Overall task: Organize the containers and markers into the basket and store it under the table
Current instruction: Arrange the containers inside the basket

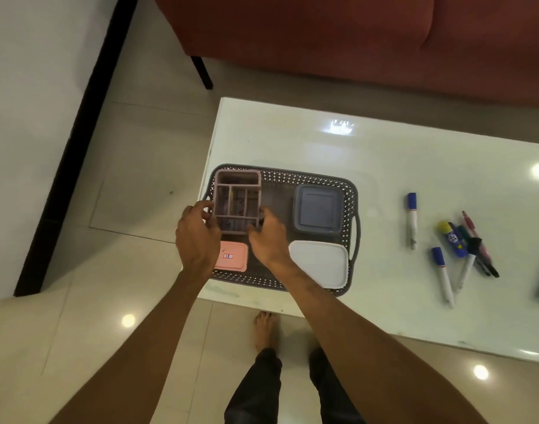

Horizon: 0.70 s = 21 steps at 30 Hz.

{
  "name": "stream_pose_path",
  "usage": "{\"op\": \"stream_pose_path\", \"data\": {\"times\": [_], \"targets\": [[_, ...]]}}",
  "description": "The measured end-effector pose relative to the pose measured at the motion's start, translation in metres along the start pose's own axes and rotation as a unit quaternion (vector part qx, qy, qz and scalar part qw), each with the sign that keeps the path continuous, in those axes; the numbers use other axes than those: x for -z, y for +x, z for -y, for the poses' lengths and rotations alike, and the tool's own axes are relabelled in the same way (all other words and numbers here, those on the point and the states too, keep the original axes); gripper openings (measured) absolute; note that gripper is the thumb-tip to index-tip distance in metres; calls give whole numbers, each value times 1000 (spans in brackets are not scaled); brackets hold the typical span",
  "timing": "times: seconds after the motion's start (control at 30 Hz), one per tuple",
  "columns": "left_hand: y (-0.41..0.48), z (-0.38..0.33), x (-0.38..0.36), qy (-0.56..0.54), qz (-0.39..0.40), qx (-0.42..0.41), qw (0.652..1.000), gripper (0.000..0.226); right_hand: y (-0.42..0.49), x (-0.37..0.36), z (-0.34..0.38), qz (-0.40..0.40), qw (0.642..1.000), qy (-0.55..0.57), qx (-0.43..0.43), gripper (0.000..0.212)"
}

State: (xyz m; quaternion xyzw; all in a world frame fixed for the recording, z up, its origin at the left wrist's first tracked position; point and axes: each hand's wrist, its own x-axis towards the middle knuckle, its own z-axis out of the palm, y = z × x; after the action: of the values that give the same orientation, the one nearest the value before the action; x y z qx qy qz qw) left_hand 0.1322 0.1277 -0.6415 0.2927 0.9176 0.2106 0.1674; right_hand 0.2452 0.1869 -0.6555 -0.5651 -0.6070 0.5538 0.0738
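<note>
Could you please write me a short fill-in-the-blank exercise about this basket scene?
1. The left hand and right hand grip the divided organizer, whose colour is ____.
2. The markers lie outside the basket, on the ____.
3. The lidded containers inside the basket number ____.
Missing words: pink; table; three.

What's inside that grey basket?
A pink divided organizer gripped by the left hand and right hand, a grey lidded box, a white lidded box, a small pink box. Lids hide their contents; markers lie outside.
</note>
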Motion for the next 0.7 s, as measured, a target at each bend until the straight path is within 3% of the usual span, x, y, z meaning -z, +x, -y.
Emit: {"op": "stream_pose_path", "data": {"times": [0.4,0.5,0.7], "targets": [[-11,2,1,25,-33,-10,999,31,-6,17,0,-7,999,37,14,38],[-26,-19,-1,-1,-41,-38,998,29,-11,51,-6,-70,995,62,42,44],[-81,-108,-30,-104,15,-120,987,26,-33,158,-50,-231,963,120,68,28]]}}
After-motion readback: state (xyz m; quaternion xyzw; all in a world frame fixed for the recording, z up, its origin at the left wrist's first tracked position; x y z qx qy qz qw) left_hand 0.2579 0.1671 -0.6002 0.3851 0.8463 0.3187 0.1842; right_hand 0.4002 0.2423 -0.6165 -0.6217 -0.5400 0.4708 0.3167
